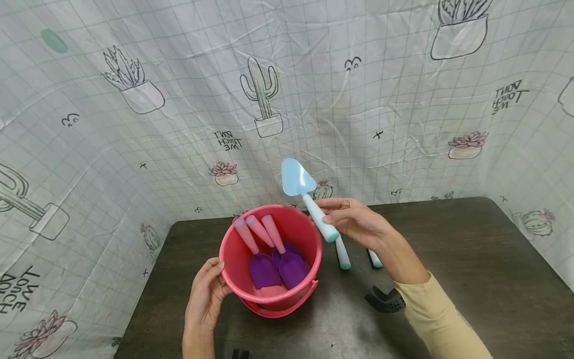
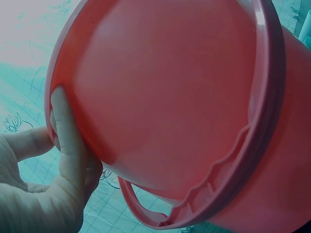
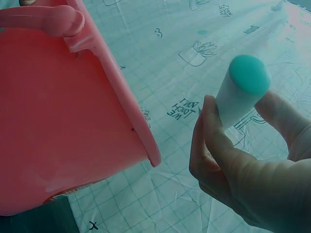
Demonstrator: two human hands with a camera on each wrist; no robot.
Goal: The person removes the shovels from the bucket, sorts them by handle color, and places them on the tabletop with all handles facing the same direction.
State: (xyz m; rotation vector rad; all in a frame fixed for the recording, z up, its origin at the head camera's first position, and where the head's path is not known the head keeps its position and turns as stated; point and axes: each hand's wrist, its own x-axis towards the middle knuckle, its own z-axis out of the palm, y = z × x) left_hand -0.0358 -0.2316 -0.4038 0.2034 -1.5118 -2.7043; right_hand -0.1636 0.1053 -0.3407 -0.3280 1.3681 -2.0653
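Observation:
My left hand (image 1: 206, 289) pinches the rim of a red toy bucket (image 1: 309, 239) at its left side; the left wrist view shows fingers on both sides of the bucket wall (image 2: 165, 97). Up beside the bucket's right rim, my right hand (image 1: 358, 222) holds a light blue toy trowel (image 1: 296, 178) by its pale handle, blade tilted up and away. From the right wrist, the handle's teal end (image 3: 250, 74) shows between thumb and fingers. Three purple toy shovels (image 1: 264, 271) with pink handles lean inside the bucket, handles toward the back.
Two more pale blue handles, one nearer (image 1: 343, 254) and one farther right (image 1: 375, 259), lie on the dark table (image 1: 471, 259), partly hidden by the right hand and arm. A black device (image 1: 385, 300) sits by the right wrist. A printed curtain (image 1: 314, 99) hangs behind the table.

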